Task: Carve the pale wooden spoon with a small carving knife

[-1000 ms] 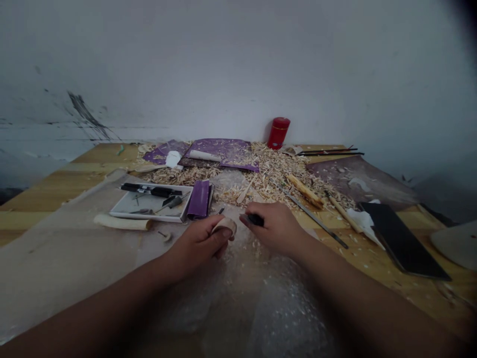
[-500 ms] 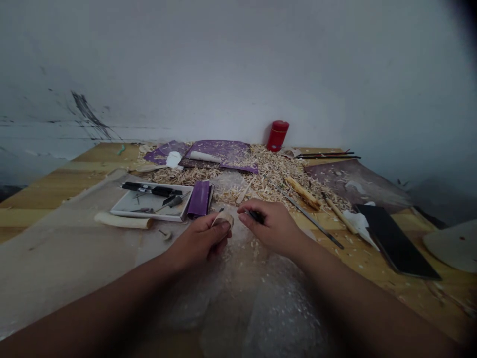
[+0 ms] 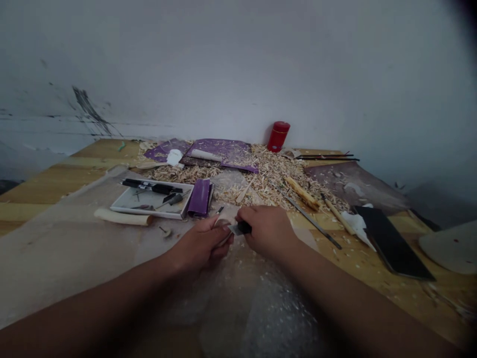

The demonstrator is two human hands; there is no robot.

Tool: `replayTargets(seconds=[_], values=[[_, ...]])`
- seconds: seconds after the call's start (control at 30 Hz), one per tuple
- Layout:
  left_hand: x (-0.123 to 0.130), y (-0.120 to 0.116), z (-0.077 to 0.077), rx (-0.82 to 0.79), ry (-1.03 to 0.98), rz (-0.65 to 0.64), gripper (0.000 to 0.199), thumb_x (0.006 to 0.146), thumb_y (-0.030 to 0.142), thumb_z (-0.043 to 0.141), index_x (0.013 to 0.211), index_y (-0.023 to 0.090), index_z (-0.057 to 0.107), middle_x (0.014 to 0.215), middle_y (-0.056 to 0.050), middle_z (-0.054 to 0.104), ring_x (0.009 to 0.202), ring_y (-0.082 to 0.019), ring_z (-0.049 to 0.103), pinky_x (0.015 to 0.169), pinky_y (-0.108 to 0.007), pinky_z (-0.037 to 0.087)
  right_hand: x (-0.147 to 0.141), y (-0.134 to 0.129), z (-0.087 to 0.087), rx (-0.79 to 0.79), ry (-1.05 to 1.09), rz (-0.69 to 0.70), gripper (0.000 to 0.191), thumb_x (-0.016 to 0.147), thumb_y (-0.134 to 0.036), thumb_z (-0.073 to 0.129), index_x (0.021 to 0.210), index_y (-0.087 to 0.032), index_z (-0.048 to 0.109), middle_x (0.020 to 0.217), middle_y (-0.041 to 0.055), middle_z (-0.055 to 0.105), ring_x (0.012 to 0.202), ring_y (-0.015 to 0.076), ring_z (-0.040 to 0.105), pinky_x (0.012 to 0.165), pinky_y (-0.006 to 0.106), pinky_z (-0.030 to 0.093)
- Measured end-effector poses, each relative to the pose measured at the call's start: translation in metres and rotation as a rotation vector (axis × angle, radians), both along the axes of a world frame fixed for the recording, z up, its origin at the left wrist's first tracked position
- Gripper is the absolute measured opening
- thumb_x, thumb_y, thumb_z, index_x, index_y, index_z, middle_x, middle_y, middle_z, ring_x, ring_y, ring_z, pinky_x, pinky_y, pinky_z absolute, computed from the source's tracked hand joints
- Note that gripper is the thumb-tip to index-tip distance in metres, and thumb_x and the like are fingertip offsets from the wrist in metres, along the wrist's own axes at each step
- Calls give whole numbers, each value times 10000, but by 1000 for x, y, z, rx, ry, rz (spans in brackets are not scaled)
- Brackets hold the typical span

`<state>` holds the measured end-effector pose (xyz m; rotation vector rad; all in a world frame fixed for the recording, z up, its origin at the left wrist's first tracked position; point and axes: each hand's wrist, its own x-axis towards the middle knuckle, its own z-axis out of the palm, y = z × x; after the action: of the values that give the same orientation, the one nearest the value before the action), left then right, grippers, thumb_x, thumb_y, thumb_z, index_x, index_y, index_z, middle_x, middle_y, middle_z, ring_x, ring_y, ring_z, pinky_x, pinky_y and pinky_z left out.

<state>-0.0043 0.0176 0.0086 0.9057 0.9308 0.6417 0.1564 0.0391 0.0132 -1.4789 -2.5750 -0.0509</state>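
Note:
My left hand (image 3: pixel 203 241) is closed around a small pale wooden piece (image 3: pixel 222 224), mostly covered by the fingers; its exact shape I cannot make out. Close on its right, my right hand (image 3: pixel 269 228) grips a carving knife by its black handle (image 3: pixel 244 227). The knife's short flat blade (image 3: pixel 234 229) points left, at the wooden piece near my left thumb. Under both hands lies a cloudy plastic sheet (image 3: pixel 223 293). Beyond my left hand stands a folded purple pouch (image 3: pixel 200 198).
A white tray (image 3: pixel 121 210) with small tools lies at left, a pale curved stick (image 3: pixel 122 217) before it. Wood shavings (image 3: pixel 278 174) heap at the back near a red canister (image 3: pixel 278 136). At right are a metal file (image 3: pixel 315 223) and a black slab (image 3: pixel 397 243).
My right hand has turned and shifted slightly left, so the knife blade now shows against the wooden piece. My left hand stays in nearly the same place.

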Motion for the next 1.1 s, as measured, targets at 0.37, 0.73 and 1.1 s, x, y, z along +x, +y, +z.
replayTargets(seconds=[0.37,0.73,1.1], values=[[-2,-3,5,-152,-105,-79,217,797,317,386,621,192,403,381,99,221,318,-39,111,279,-141,133,0,3,1,100,-69,-55,125,725,-238,437,806,-219,531,709,22,612,629,155,530,512,264,240],[-1,-15,11,-125,-43,-168,247,784,364,418,621,178,424,359,99,259,288,-37,176,281,-148,164,27,23,3,61,71,-232,173,754,-304,419,831,-246,563,750,9,629,672,153,547,516,239,243],[-5,-5,7,-137,-29,-100,203,781,335,438,636,193,424,370,104,221,303,-33,111,273,-135,109,5,0,1,28,33,72,158,734,-313,423,745,-235,560,668,-1,612,580,135,515,504,255,207]])
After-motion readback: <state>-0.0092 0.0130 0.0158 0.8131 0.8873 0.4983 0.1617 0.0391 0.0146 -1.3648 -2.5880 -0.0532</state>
